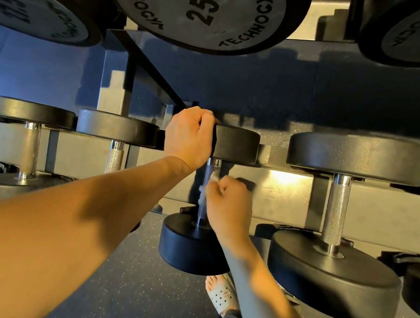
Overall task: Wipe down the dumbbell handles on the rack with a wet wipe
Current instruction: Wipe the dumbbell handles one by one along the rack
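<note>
1. Looming nearest overhead, a big dumbbell marked 25 (199, 2) sits on the rack's (146, 65) upper tier.
2. Lower down, the right hand (226, 205) has its fingers clenched round a white wipe (205, 189), pressing it against the ridged metal handle (212, 170) of a small dumbbell, above its near black end (190, 245).
3. The left hand (190, 134) grasps the far end (237, 143) of that dumbbell, fingers hooked over its rim.
4. A larger dumbbell (335, 213) stands beside it on the right, and two more (115, 155) on the left.
</note>
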The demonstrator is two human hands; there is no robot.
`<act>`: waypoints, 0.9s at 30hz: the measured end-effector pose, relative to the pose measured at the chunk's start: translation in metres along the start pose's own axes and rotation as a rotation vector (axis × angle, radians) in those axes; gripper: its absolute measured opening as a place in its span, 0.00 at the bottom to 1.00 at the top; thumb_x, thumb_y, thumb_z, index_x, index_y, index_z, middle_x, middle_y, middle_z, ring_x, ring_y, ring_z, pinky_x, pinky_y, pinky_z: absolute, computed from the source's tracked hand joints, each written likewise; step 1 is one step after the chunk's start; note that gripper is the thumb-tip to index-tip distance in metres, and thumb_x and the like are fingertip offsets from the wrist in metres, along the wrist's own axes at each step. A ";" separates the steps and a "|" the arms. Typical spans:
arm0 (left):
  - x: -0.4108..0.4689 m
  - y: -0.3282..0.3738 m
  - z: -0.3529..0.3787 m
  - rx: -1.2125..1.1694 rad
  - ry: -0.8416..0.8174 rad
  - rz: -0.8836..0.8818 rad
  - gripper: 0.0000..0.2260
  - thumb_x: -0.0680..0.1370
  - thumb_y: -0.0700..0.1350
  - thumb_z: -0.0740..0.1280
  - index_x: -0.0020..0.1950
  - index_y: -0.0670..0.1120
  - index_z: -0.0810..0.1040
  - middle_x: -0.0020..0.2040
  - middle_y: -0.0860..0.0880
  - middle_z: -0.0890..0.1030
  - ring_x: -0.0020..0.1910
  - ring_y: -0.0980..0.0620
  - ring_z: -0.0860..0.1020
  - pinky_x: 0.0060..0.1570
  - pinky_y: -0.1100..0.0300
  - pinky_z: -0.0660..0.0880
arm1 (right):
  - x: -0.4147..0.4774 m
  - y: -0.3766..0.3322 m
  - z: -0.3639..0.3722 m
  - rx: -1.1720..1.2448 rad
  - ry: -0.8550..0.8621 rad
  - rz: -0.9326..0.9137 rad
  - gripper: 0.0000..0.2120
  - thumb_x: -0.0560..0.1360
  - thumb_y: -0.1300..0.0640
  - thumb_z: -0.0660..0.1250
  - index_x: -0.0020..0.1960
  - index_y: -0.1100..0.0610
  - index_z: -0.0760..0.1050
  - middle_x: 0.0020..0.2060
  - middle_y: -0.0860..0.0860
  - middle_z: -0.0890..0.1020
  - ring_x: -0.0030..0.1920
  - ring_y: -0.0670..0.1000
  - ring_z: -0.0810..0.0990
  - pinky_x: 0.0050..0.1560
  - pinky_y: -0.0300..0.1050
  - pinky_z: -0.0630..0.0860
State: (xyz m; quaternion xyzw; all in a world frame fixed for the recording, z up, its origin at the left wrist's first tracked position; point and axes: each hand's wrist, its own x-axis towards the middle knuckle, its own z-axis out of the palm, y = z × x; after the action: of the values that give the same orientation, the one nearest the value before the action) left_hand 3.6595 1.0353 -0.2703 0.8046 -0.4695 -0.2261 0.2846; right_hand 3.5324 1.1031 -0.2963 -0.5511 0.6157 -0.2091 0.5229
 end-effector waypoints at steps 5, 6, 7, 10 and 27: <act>0.000 0.001 -0.001 -0.004 -0.004 -0.006 0.16 0.86 0.46 0.58 0.46 0.44 0.83 0.41 0.48 0.80 0.43 0.52 0.77 0.43 0.64 0.73 | 0.015 -0.002 0.008 -0.028 0.081 0.043 0.17 0.82 0.53 0.64 0.35 0.54 0.72 0.32 0.52 0.78 0.34 0.51 0.79 0.38 0.57 0.80; 0.000 0.002 -0.001 -0.006 -0.007 -0.003 0.16 0.86 0.46 0.58 0.46 0.44 0.82 0.41 0.48 0.81 0.43 0.52 0.77 0.43 0.64 0.73 | 0.007 -0.002 0.006 -0.135 -0.013 0.041 0.16 0.82 0.51 0.63 0.36 0.54 0.73 0.34 0.52 0.80 0.36 0.51 0.80 0.39 0.55 0.81; 0.000 0.002 -0.002 -0.005 -0.012 -0.004 0.16 0.86 0.46 0.58 0.46 0.44 0.82 0.42 0.48 0.81 0.43 0.52 0.78 0.44 0.63 0.74 | -0.001 -0.001 0.003 -0.246 -0.126 0.046 0.15 0.82 0.49 0.63 0.38 0.54 0.75 0.38 0.52 0.83 0.38 0.50 0.82 0.41 0.52 0.82; -0.001 0.002 -0.003 -0.013 -0.022 -0.007 0.16 0.86 0.46 0.58 0.46 0.44 0.82 0.42 0.47 0.81 0.44 0.52 0.78 0.47 0.60 0.76 | -0.003 0.005 -0.007 -0.212 -0.272 0.064 0.15 0.82 0.49 0.62 0.40 0.54 0.77 0.40 0.51 0.82 0.41 0.49 0.81 0.43 0.48 0.79; -0.003 0.006 -0.003 0.004 -0.011 -0.027 0.16 0.86 0.47 0.57 0.47 0.45 0.82 0.42 0.48 0.80 0.45 0.53 0.77 0.50 0.52 0.79 | 0.040 0.005 0.002 0.010 -0.110 0.274 0.10 0.85 0.57 0.57 0.58 0.58 0.76 0.51 0.55 0.80 0.56 0.56 0.80 0.61 0.56 0.78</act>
State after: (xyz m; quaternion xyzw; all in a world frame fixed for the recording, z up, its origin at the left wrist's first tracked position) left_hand 3.6560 1.0362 -0.2634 0.8101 -0.4608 -0.2335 0.2773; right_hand 3.5381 1.0698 -0.3180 -0.4699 0.6545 -0.1084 0.5823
